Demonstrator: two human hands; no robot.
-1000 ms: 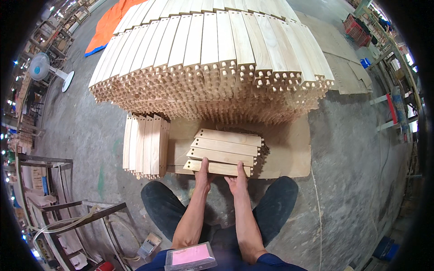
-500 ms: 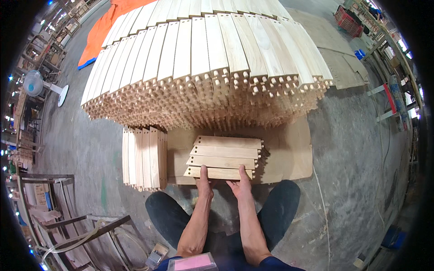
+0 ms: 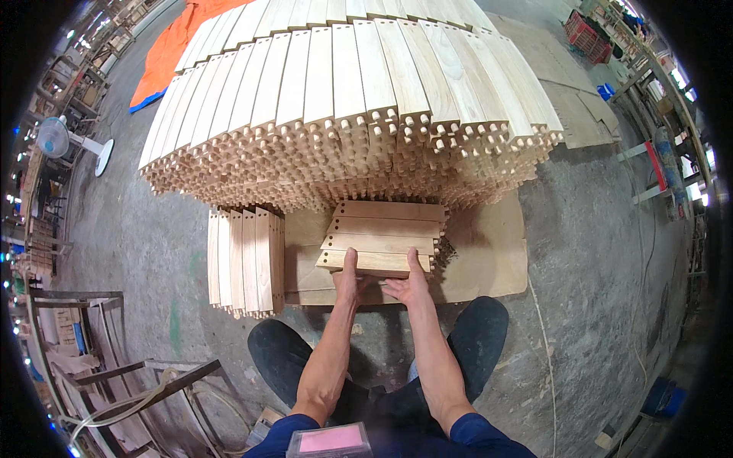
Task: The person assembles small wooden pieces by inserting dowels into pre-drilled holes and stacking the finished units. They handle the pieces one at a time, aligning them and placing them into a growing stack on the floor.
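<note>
"Taking the board bundle (image 3: 383,238) as the clock's centre, what's on the left?"

"A white fan (image 3: 53,140) towards ten o'clock, a metal frame (image 3: 182,383) at eight, and nearer, a small stack (image 3: 244,259) of boards at nine."

"The left hand (image 3: 347,281)?"

"At seven, part-closed on the bundle: thumb over the nearest board, fingers mostly hidden."

"And the bundle itself?"

"Between both hands, just in front of the large stack (image 3: 343,80) at twelve. Four boards show side by side, pegs towards three, dark holes towards nine. I can't tell whether it's touching the cardboard (image 3: 489,252)."

"The right hand (image 3: 412,282)?"

"At five, thumb on that same board, fingers loosely bent at its near edge, gripping too."

"Further right?"

"Bare cardboard at three; a red crate (image 3: 588,37) well apart, between one and two."
</note>
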